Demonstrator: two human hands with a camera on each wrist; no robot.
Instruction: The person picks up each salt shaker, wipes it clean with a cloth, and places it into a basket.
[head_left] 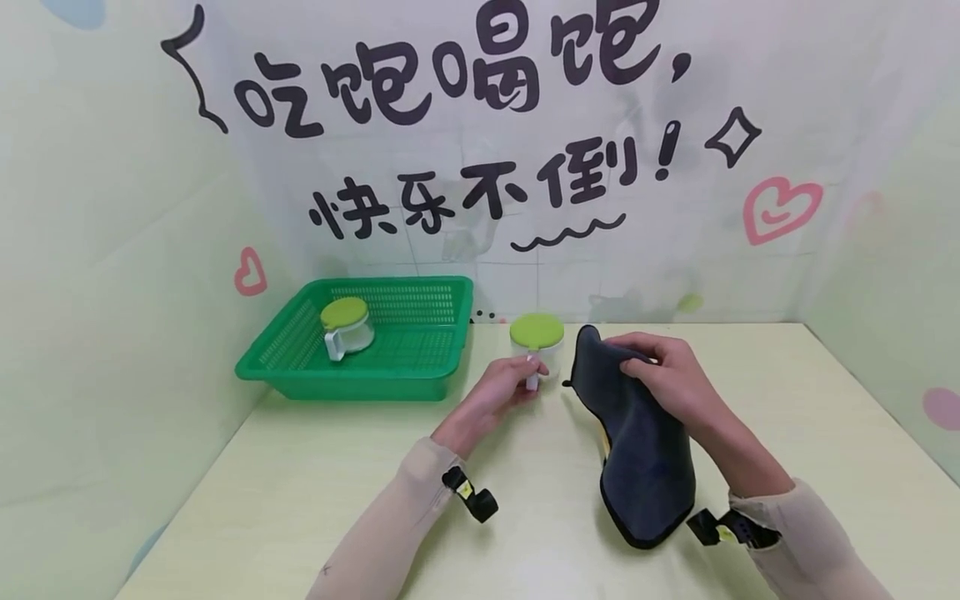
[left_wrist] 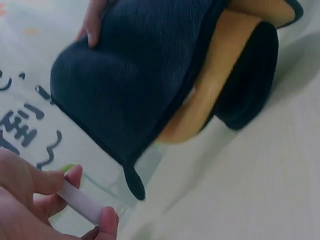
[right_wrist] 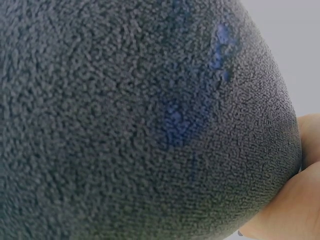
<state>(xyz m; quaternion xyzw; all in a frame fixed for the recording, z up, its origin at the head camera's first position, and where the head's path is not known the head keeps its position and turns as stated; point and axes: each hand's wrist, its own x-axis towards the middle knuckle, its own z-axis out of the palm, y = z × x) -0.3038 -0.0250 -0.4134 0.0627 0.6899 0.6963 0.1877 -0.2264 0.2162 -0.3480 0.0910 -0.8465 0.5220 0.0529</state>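
My left hand (head_left: 504, 385) grips the white handle (left_wrist: 82, 202) of a clear seasoning jar (head_left: 552, 360) with a green lid (head_left: 537, 331). The jar is close over the table toward the back. To its right, my right hand (head_left: 667, 375) pinches a dark grey cleaning cloth (head_left: 648, 467) near its upper edge. The cloth hangs in folds, and a yellow-orange underside (left_wrist: 212, 75) shows in the left wrist view. A small loop (left_wrist: 133, 182) sticks out from one corner. Dark plush fabric (right_wrist: 140, 125) fills most of the right wrist view, with part of the hand behind its edge.
A green plastic basket (head_left: 360, 388) stands at the back left of the pale table (head_left: 300, 500). Inside it sits another green-lidded jar (head_left: 351, 332) with a white handle. A printed white sheet (head_left: 420, 192) covers the back wall, and side walls border the table.
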